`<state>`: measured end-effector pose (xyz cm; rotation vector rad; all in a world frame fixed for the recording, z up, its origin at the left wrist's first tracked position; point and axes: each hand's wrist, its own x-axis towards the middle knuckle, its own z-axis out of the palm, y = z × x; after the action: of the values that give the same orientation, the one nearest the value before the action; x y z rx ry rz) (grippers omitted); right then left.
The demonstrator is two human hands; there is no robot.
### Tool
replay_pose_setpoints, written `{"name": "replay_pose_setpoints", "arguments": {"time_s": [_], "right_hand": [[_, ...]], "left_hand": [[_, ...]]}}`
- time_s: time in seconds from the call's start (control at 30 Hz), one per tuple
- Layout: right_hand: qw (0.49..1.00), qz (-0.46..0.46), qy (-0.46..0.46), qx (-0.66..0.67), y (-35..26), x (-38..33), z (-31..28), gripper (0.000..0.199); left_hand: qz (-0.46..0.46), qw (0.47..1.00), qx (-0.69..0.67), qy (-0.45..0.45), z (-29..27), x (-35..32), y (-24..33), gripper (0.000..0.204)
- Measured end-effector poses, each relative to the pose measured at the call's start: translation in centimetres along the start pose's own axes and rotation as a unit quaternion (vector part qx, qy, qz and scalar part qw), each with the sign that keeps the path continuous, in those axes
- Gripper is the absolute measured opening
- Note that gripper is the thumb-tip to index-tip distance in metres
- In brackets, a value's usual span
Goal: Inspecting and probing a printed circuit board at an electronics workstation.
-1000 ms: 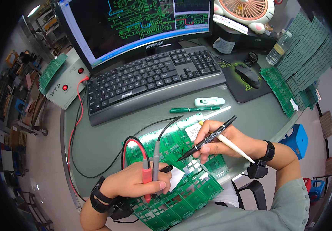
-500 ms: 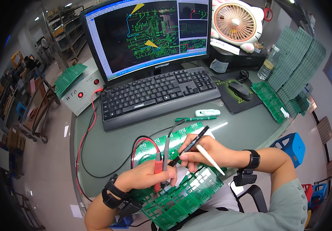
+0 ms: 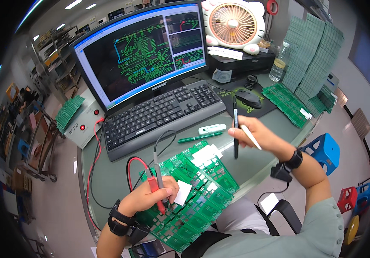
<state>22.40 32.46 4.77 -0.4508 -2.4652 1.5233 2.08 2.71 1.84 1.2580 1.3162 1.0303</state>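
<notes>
My left hand (image 3: 147, 197) is closed around two test probes, a red one (image 3: 153, 185) and a grey one (image 3: 157, 167), pointing down at a green circuit board panel (image 3: 202, 204). I cannot tell whether the tips touch it. The panel extends over the desk's near edge, and another green board (image 3: 177, 165) lies beyond it. Raised right of the boards, my right hand (image 3: 258, 134) grips a black marker pen (image 3: 236, 137), held upright, and a slim white pen-like stick (image 3: 250, 137). White paper pieces (image 3: 182, 192) lie on the boards.
A keyboard (image 3: 163, 114) and a monitor (image 3: 129, 56) showing a circuit layout stand beyond my hands. A green pen (image 3: 200, 137) and a white-green tool (image 3: 212, 128) lie nearby. On the right are a mouse (image 3: 248, 99), a water bottle (image 3: 279, 64) and stacked boards (image 3: 309, 60).
My right hand has lifted away from the board, up and to the right, with the marker turned upright. My left hand stays over the panel. Yellow pointers have vanished from the monitor.
</notes>
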Motion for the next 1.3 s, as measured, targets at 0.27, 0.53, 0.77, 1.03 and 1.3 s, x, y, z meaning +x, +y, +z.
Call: {"name": "replay_pose_setpoints", "arguments": {"time_s": [0.27, 0.53, 0.77, 1.03, 1.3], "right_hand": [[0.889, -0.004, 0.079, -0.45, 3.8, 1.9, -4.2, 0.054], [0.97, -0.097, -0.176, 0.136, 3.7, 1.8, 0.8, 0.031], [0.952, -0.091, -0.25, 0.152, 6.0, 4.0, 4.2, 0.025], [0.958, -0.053, -0.233, 0.16, 5.8, 3.9, 4.3, 0.023], [0.976, -0.041, -0.194, 0.091, 5.0, 3.6, 4.5, 0.021]], "left_hand": [[0.048, 0.996, 0.069, 0.004, -0.4, 4.8, 0.7, 0.025], [0.103, 0.988, 0.106, -0.037, 0.8, 3.1, 0.4, 0.036], [0.025, 0.993, 0.028, -0.112, -0.1, 3.3, -1.2, 0.042], [0.033, 0.995, 0.006, -0.098, -0.1, 3.2, -2.1, 0.04], [0.03, 0.994, -0.002, -0.102, 0.0, 3.2, -2.2, 0.039]]}}
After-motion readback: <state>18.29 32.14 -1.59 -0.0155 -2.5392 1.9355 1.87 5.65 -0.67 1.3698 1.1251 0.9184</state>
